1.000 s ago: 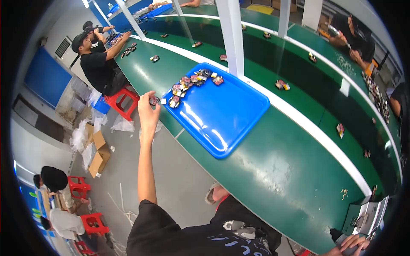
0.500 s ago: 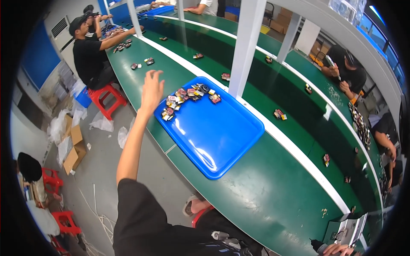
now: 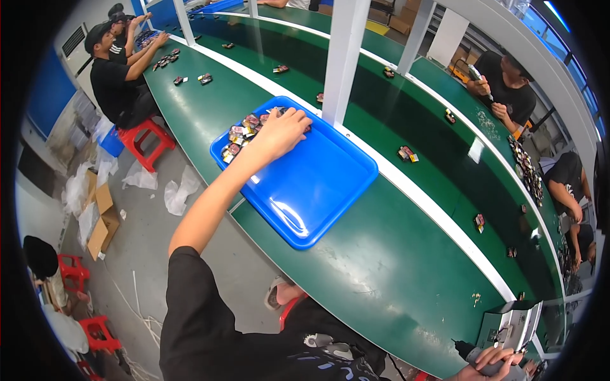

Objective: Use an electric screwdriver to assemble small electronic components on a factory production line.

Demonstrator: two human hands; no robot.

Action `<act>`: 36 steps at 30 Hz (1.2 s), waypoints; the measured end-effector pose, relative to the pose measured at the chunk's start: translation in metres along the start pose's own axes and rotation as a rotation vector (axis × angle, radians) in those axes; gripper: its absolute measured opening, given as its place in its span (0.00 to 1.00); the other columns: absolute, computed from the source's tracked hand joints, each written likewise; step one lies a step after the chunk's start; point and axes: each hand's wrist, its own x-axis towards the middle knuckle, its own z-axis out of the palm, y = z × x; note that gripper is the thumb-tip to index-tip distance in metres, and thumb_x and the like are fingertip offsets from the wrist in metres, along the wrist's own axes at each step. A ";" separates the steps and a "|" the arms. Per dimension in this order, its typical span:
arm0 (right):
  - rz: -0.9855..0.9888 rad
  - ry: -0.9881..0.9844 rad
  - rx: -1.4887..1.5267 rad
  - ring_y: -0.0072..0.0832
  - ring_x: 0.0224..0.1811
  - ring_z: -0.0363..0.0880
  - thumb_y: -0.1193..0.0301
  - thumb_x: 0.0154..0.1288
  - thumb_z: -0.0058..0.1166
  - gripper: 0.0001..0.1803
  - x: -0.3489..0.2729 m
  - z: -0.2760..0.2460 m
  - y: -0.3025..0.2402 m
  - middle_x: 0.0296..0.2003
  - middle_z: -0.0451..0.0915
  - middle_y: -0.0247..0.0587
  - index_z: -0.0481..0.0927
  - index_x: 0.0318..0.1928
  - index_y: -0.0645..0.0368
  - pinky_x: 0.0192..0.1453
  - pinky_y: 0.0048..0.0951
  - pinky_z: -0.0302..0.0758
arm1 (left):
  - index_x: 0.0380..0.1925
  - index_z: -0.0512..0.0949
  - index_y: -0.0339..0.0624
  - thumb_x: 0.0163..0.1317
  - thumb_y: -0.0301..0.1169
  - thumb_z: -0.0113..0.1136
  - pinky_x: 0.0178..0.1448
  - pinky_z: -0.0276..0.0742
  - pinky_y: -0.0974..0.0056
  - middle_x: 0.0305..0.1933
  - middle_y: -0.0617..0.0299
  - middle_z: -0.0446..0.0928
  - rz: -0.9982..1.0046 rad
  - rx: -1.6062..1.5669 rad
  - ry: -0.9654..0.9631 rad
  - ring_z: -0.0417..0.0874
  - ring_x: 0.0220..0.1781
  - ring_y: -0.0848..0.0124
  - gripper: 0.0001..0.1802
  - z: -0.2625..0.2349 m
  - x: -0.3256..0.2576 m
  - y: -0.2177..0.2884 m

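Left hand curled over parts in the tray, which likely kept them corralled; whether it gripped any, I couldn't tell; right hand held a tool

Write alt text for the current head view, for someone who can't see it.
The person's left hand is over a cluster of small parts in a blue tray on a green table. At lower right, the right hand grips a dark, pointed tool beside a metal fixture. One co-worker sits on a red stool at upper left.
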 end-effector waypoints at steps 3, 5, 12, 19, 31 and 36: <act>0.012 0.079 0.053 0.26 0.14 0.60 0.69 0.74 0.44 0.03 -0.006 -0.006 -0.005 0.22 0.68 0.40 0.68 0.41 0.53 0.18 0.25 0.63 | 0.54 0.78 0.43 0.64 0.39 0.65 0.61 0.70 0.51 0.50 0.57 0.76 -0.028 -0.102 -0.076 0.75 0.58 0.58 0.21 -0.003 0.000 -0.007; 0.021 0.125 0.066 0.26 0.14 0.60 0.69 0.74 0.44 0.03 -0.009 -0.012 -0.007 0.22 0.69 0.40 0.67 0.41 0.53 0.18 0.25 0.63 | 0.55 0.78 0.44 0.64 0.40 0.66 0.60 0.70 0.51 0.49 0.57 0.76 -0.027 -0.090 -0.093 0.75 0.58 0.58 0.22 -0.009 -0.005 -0.001; -0.014 0.154 0.005 0.27 0.15 0.61 0.68 0.74 0.44 0.05 -0.006 -0.026 -0.006 0.22 0.69 0.40 0.68 0.38 0.53 0.19 0.26 0.62 | 0.59 0.76 0.42 0.62 0.37 0.69 0.64 0.70 0.54 0.52 0.52 0.72 -0.035 -0.435 -0.296 0.74 0.57 0.54 0.26 -0.043 -0.025 0.022; 0.001 0.178 0.045 0.27 0.15 0.59 0.67 0.74 0.43 0.06 -0.013 -0.049 -0.005 0.22 0.65 0.38 0.67 0.37 0.53 0.20 0.28 0.62 | 0.60 0.73 0.40 0.60 0.28 0.69 0.65 0.72 0.57 0.51 0.53 0.74 -0.093 -0.644 -0.170 0.76 0.58 0.58 0.28 -0.041 -0.041 0.058; -0.105 0.074 0.113 0.21 0.12 0.60 0.69 0.74 0.45 0.09 -0.018 -0.064 -0.012 0.22 0.65 0.38 0.60 0.39 0.58 0.16 0.23 0.64 | 0.49 0.79 0.37 0.58 0.28 0.69 0.54 0.76 0.57 0.49 0.58 0.77 0.657 -0.598 -0.084 0.78 0.46 0.63 0.19 -0.070 -0.057 0.324; -0.084 0.084 0.123 0.23 0.12 0.61 0.70 0.72 0.45 0.09 -0.021 -0.061 -0.016 0.22 0.67 0.40 0.60 0.39 0.59 0.17 0.26 0.66 | 0.52 0.79 0.32 0.56 0.29 0.69 0.45 0.79 0.60 0.52 0.57 0.78 0.849 -0.676 0.004 0.78 0.39 0.65 0.23 -0.069 -0.060 0.358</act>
